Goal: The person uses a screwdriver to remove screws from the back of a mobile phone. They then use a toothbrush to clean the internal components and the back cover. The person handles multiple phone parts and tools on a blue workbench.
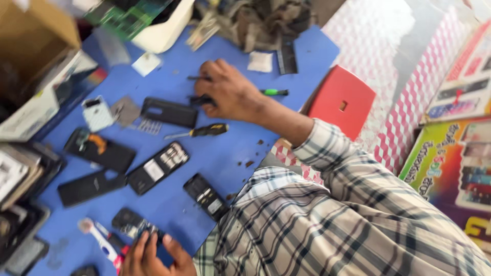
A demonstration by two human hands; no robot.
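Left hand (153, 255) pinches a dark phone part (134, 225); right hand (230, 92) grips a green-handled tool (273, 92) lying crosswise.

Two hands are seen: the left hand (153, 255) and the right hand (230, 92). Two screwdrivers are counted, one yellow-and-black screwdriver (199, 131) and one green-handled screwdriver (273, 92). One red stool (341, 101) and one toothbrush (99, 240) are seen. Phone parts cannot be counted exactly.
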